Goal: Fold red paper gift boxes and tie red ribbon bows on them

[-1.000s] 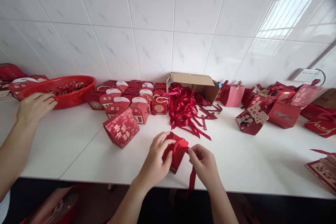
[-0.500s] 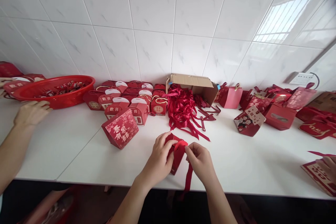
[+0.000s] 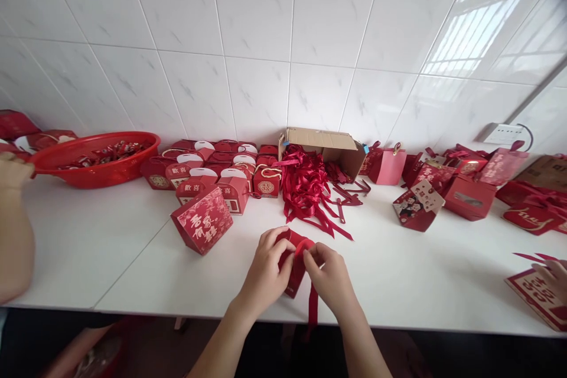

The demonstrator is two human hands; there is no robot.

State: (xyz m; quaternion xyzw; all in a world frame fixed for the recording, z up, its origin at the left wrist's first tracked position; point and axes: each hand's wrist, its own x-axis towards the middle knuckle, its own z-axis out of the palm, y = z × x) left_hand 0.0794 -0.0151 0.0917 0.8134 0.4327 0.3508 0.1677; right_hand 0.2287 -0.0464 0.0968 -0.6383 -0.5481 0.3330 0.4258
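A small dark red gift box (image 3: 293, 284) stands near the table's front edge, between my two hands. My left hand (image 3: 271, 260) is closed around its upper left side, with fingertips at the loop of ribbon on top. With thumb and forefinger, my right hand (image 3: 326, 269) pinches the red ribbon (image 3: 313, 306), whose tail hangs down over the table edge. The fingers hide much of the box top and where the ribbon passes. Beyond my hands lies a heap of red satin ribbons (image 3: 305, 189), spilling from a cardboard box (image 3: 349, 156) on its side.
On the left, several red gift boxes (image 3: 190, 183) stand in rows, with a tilted one (image 3: 202, 220) in front. Farther left are a red basin (image 3: 101, 174) of small wrapped items and a co-worker's arm (image 3: 15, 236). Rightward stand more boxes (image 3: 469, 196); another person's hand (image 3: 553, 276) holds a card-like box.
My right hand has moved slightly left, drawing the ribbon closer to my left hand. At left, the co-worker's hand has moved from the basin's front to its left rim.
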